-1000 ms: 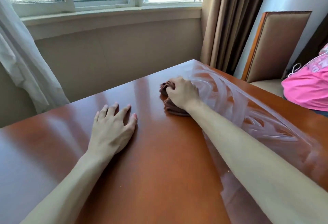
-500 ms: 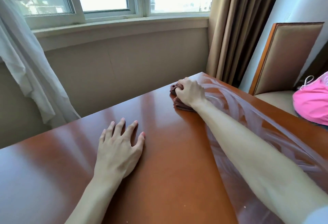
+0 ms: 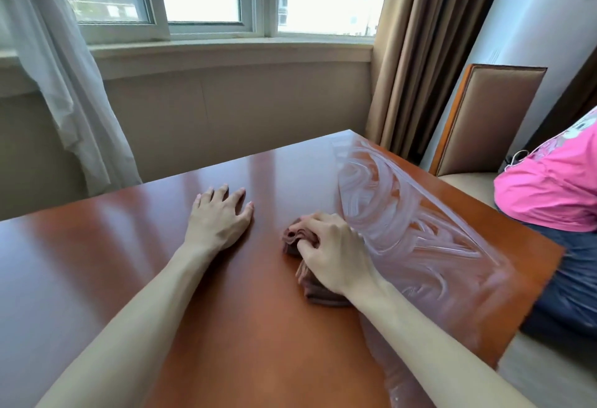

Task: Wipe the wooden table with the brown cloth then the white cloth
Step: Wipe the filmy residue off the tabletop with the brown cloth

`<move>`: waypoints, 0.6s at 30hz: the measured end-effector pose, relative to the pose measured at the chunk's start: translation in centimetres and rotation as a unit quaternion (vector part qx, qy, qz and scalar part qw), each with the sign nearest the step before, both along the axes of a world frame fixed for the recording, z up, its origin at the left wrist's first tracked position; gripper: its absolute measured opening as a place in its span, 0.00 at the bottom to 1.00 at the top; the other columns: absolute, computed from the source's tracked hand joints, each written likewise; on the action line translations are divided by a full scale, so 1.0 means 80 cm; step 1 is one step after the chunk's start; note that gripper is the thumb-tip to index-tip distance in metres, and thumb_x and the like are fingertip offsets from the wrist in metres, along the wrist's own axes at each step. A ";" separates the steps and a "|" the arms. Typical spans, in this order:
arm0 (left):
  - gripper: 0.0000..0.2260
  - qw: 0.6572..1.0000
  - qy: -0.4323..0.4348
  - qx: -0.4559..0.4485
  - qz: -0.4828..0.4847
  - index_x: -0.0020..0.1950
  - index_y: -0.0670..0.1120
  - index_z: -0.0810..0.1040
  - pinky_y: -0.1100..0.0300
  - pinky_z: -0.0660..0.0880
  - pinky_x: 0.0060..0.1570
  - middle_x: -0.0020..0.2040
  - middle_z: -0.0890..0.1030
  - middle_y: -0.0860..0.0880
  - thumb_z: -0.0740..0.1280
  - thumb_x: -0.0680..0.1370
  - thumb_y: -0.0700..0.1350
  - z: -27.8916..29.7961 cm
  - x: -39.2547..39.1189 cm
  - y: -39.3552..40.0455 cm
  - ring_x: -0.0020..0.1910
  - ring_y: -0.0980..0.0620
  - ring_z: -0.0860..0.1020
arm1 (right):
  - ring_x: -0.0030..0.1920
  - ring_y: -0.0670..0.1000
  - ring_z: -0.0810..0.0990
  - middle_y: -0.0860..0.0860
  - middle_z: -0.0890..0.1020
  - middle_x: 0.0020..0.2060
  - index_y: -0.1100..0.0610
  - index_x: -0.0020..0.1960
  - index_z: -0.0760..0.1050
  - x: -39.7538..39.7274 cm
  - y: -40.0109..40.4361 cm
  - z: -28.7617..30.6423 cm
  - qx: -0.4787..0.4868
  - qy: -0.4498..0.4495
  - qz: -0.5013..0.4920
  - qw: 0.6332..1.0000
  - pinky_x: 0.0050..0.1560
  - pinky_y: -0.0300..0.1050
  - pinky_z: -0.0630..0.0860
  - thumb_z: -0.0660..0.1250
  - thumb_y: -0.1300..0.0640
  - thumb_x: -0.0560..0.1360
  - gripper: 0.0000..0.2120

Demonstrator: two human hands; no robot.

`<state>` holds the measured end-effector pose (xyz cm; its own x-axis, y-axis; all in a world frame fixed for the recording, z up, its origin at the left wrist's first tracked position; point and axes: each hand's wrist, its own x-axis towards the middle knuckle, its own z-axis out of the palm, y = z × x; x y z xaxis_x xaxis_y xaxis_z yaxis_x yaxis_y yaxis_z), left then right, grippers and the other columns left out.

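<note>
The glossy reddish wooden table (image 3: 113, 262) fills the lower view. My right hand (image 3: 332, 252) grips a bunched brown cloth (image 3: 310, 288) and presses it on the table near the middle. Wet swirl streaks (image 3: 403, 214) cover the right part of the table, from the far corner toward me. My left hand (image 3: 219, 217) rests flat on the table with its fingers spread, a short way left of the cloth. No white cloth is in view.
A padded chair (image 3: 494, 117) stands beyond the table's right edge. A person in a pink top (image 3: 549, 188) and dark trousers sits at the right. Brown curtains (image 3: 420, 52) hang at the corner, a white curtain (image 3: 64, 84) at the left under the window.
My right hand has pulled the brown cloth back from the far edge toward me, to the middle of the table. My left hand stays flat in place.
</note>
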<state>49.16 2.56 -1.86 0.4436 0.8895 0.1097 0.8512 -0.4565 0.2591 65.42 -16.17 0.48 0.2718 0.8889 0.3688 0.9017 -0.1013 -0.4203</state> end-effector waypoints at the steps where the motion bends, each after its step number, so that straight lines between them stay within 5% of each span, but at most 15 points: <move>1: 0.25 1.000 -0.001 0.002 -0.001 0.77 0.56 0.65 0.44 0.52 0.77 0.78 0.63 0.47 0.53 0.82 0.62 0.000 0.000 0.000 0.78 0.42 0.57 | 0.56 0.54 0.78 0.44 0.81 0.53 0.45 0.55 0.81 0.010 0.020 0.000 -0.004 -0.002 -0.020 1.000 0.51 0.52 0.79 0.62 0.50 0.75 0.12; 6: 0.25 1.000 -0.006 0.015 -0.006 0.78 0.57 0.64 0.45 0.52 0.77 0.79 0.62 0.47 0.53 0.82 0.61 -0.002 0.000 0.000 0.79 0.43 0.56 | 0.53 0.64 0.78 0.55 0.79 0.51 0.53 0.51 0.80 0.083 0.157 0.002 -0.012 -0.018 -0.129 0.991 0.46 0.52 0.73 0.61 0.53 0.77 0.10; 18: 0.34 0.999 -0.005 0.040 0.019 0.78 0.65 0.59 0.51 0.49 0.79 0.81 0.57 0.53 0.39 0.74 0.70 -0.011 0.006 0.007 0.80 0.49 0.53 | 0.58 0.64 0.77 0.56 0.81 0.54 0.52 0.53 0.82 0.232 0.400 0.005 -0.029 -0.060 -0.175 0.982 0.54 0.52 0.74 0.61 0.56 0.74 0.13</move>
